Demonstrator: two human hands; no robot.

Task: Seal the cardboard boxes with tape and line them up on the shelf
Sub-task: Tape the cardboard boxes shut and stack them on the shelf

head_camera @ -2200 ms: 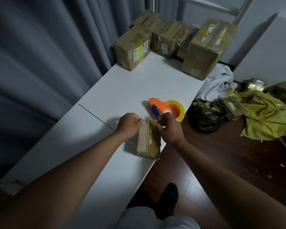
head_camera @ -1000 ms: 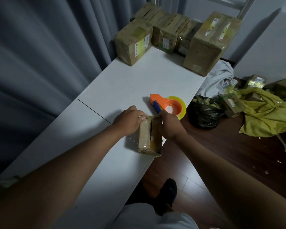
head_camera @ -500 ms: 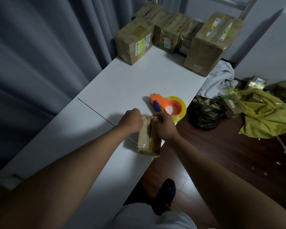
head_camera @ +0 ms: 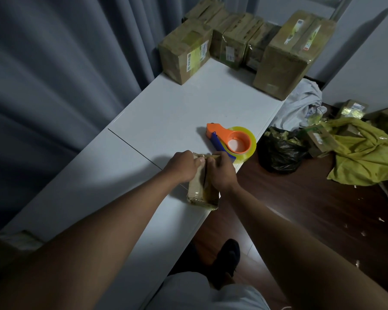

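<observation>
The small brown cardboard box [head_camera: 203,189] lies at frame centre on the white desk [head_camera: 166,108]. My left hand [head_camera: 183,165] and right hand [head_camera: 221,173] curl over its far end, pressing tape. I should rub firmly outward, then reach the orange tape dispenser [head_camera: 232,139] just beyond.
</observation>
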